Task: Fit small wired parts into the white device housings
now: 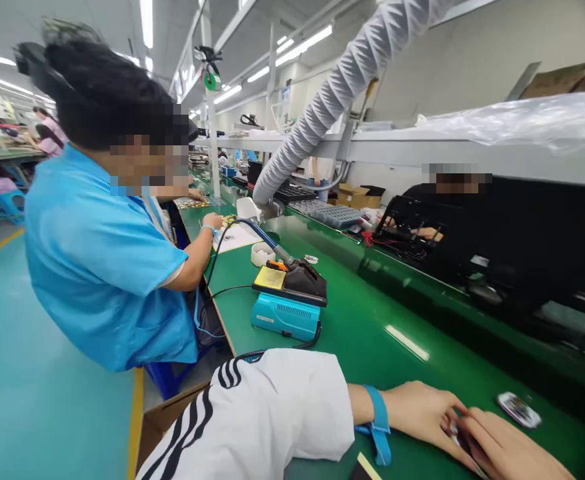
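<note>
My left hand, with a blue wrist strap below a white sleeve, reaches in at the lower right. Its fingers are curled and meet those of my right hand. Between the two hands shows a small dark thing with a pale edge, mostly covered by the fingers, so its kind cannot be made out. Just beyond my right hand a small white-rimmed oval part lies on the green bench mat.
A blue soldering station carries an iron holder and yellow sponge. A grey extraction hose hangs above. A co-worker in a blue shirt sits to the left. Dark panels stand along the right.
</note>
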Demonstrator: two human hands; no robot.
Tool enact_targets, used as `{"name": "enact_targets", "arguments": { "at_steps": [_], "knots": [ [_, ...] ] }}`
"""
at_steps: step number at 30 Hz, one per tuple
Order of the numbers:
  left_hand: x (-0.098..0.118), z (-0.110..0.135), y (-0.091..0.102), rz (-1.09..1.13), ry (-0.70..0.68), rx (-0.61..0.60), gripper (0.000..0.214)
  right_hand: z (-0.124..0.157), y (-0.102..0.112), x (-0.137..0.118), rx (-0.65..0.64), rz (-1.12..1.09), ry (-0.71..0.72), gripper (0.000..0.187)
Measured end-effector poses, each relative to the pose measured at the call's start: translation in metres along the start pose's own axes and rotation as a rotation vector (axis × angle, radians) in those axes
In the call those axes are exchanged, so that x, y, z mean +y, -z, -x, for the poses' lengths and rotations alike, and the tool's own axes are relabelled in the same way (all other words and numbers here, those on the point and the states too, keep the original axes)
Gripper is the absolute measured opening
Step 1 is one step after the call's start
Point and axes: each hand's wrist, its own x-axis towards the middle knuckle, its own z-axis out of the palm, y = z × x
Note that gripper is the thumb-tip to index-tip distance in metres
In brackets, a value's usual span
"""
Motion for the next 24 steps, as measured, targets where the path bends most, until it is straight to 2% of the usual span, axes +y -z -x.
{"name": "enact_targets", "arguments": {
  "at_steps": [2, 3, 4, 5, 7, 10, 14, 17, 20, 22, 24],
  "knots": [
    [0.005, 0.006, 0.001, -0.005, -0.029, 0.047, 0.062, -0.012, 0.009, -0.006, -0.121, 0.01, 0.01, 0.026],
    [0.007, 0.009, 0.001, -0.009, -0.035, 0.111, 0.061, -0.017, 0.015, -0.009, -0.17, 0.012, -0.011, 0.027],
    [0.009, 0.011, 0.0, 0.005, -0.045, 0.141, 0.062, -0.022, 0.022, -0.012, -0.237, 0.009, -0.058, 0.029],
    [0.009, 0.012, -0.002, 0.028, -0.062, 0.148, 0.063, -0.025, 0.028, -0.014, -0.381, -0.078, -0.128, 0.028],
    [0.006, 0.012, -0.003, 0.071, -0.101, 0.165, 0.063, -0.027, 0.04, -0.011, -0.515, -0.108, -0.231, 0.027],
    [-0.007, 0.003, 0.002, 0.098, -0.125, 0.253, 0.058, -0.019, 0.058, 0.011, -0.63, -0.109, -0.402, 0.033],
    [-0.031, -0.024, 0.032, 0.016, -0.032, 0.506, 0.046, 0.001, 0.072, 0.055, -0.682, -0.056, -0.647, 0.051],
    [-0.046, -0.048, 0.061, -0.07, 0.033, 0.605, 0.036, 0.013, 0.063, 0.077, -0.752, -0.106, -0.726, 0.056],
    [-0.053, -0.062, 0.078, -0.137, 0.055, 0.629, 0.033, 0.017, 0.043, 0.088, -0.804, -0.193, -0.749, 0.046],
    [-0.048, -0.06, 0.076, -0.174, 0.008, 0.619, 0.035, 0.019, 0.033, 0.092, -0.811, -0.243, -0.778, 0.034],
    [-0.034, -0.044, 0.063, -0.2, -0.104, 0.547, 0.034, 0.02, 0.027, 0.095, -0.796, -0.27, -0.832, 0.026]
  ]
}}
